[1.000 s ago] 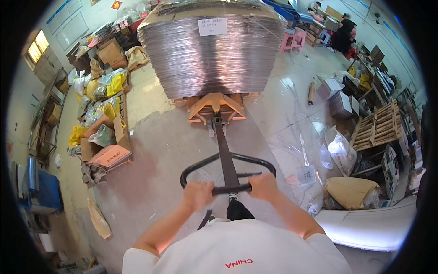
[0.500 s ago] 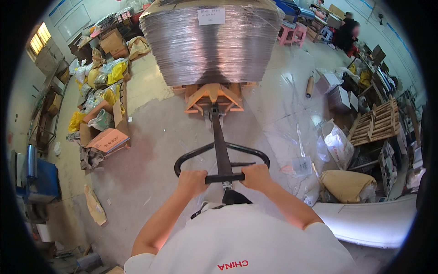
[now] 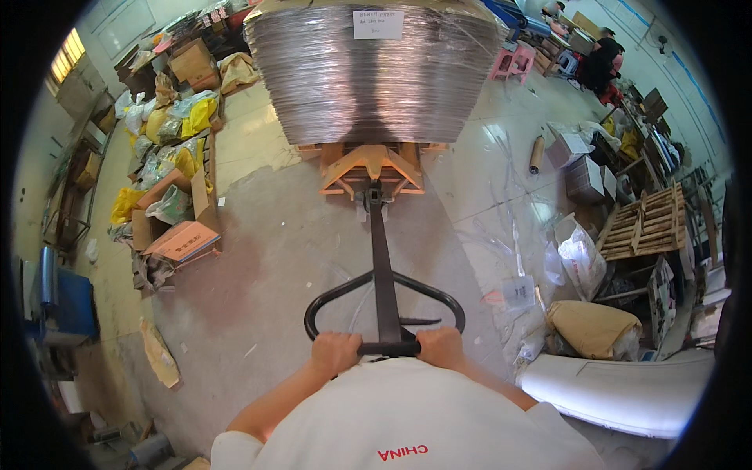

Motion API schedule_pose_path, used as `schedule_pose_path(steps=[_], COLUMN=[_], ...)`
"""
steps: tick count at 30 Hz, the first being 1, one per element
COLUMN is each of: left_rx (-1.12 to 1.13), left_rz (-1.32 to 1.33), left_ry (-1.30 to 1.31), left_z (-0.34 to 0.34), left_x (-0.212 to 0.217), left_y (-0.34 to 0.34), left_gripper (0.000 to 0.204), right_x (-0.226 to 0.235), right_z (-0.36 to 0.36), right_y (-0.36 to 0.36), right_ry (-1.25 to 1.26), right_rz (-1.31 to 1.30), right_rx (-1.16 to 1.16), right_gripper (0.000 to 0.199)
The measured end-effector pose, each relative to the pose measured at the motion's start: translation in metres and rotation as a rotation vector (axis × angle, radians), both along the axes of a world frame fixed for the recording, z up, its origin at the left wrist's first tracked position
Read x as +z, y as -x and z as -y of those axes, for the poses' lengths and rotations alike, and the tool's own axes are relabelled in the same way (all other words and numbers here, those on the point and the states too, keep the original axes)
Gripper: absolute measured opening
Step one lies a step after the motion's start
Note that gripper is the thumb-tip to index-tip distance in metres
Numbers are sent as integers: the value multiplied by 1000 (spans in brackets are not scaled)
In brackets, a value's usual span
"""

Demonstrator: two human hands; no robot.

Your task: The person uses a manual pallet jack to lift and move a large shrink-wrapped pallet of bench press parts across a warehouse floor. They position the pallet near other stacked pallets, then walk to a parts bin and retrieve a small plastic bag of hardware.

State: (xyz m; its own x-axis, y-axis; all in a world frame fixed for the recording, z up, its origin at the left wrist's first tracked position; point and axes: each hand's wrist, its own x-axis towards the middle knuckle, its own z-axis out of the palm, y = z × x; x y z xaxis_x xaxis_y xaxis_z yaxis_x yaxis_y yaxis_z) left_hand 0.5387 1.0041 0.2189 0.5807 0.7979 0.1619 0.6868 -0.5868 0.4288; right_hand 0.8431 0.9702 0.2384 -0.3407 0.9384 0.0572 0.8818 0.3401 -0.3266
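My left hand (image 3: 336, 352) and my right hand (image 3: 440, 347) are both wrapped round the near bar of a black looped pallet jack handle (image 3: 382, 294), one on each side of its shaft. A thin lever juts out inside the loop, left of my right hand. From the handle the shaft runs forward to the orange pallet jack body (image 3: 372, 168). Above that body rises a tall, plastic-wrapped stack of flat sheets (image 3: 313, 86) with a white paper label (image 3: 378, 25) on its near side. The handle is tilted toward me, close to my white shirt.
To the left lie bags (image 3: 200, 116) and an opened cardboard box (image 3: 184, 239). Along the right are a wooden pallet (image 3: 644, 221), a brown sack (image 3: 594, 329) and a large white roll (image 3: 619, 395). A brown roll (image 3: 536, 155) lies on the floor. A person (image 3: 601, 63) is at far right.
The handle's grip bar and both my hands have come lower and nearer my body. The stack and jack appear slightly further right in view. My grip stays the same.
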Motion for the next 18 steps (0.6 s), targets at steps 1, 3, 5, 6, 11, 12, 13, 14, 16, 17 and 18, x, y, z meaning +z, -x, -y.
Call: schedule_pose_path(steps=[1, 3, 5, 6, 11, 12, 13, 14, 16, 17, 18], left_rx=[4, 29, 68, 80, 96, 86, 83, 70, 97, 117, 131], left_rz=[-26, -105, -160, -226, -174, -201, -204, -239, -215, -206, -169], left_ry=[24, 74, 83, 125, -27, 48, 70, 139, 70, 47, -10], left_z=[-2, -8, -19, -25, -30, -25, -18, -10, -3, -4, -6], left_x=[7, 29, 50, 58, 67, 64, 60, 56, 52, 52, 53], left_y=[-3, -12, -25, -31, -39, -37, -36, -34, -32, -32, -30], left_gripper=[19, 20, 21, 22, 26, 25, 25, 25, 25, 25, 25], right_x=[6, 26, 47, 55, 62, 59, 55, 53, 50, 51, 53], right_z=[-2, -8, -17, -23, -23, -17, -12, -6, -2, -4, -8], right_y=[0, 0, -3, -7, -15, -14, -13, -11, -9, -8, -7], right_ry=[19, 12, -9, 58, -182, -93, -38, 69, 30, 20, -39], right_rz=[36, 62, 84, 134, 30, 69, 86, 112, 88, 89, 105], right_rx=[4, -25, -72, -87, -100, -84, -76, -55, -51, -46, -78], right_gripper=[22, 21, 21, 22, 24, 25, 25, 26, 28, 28, 28])
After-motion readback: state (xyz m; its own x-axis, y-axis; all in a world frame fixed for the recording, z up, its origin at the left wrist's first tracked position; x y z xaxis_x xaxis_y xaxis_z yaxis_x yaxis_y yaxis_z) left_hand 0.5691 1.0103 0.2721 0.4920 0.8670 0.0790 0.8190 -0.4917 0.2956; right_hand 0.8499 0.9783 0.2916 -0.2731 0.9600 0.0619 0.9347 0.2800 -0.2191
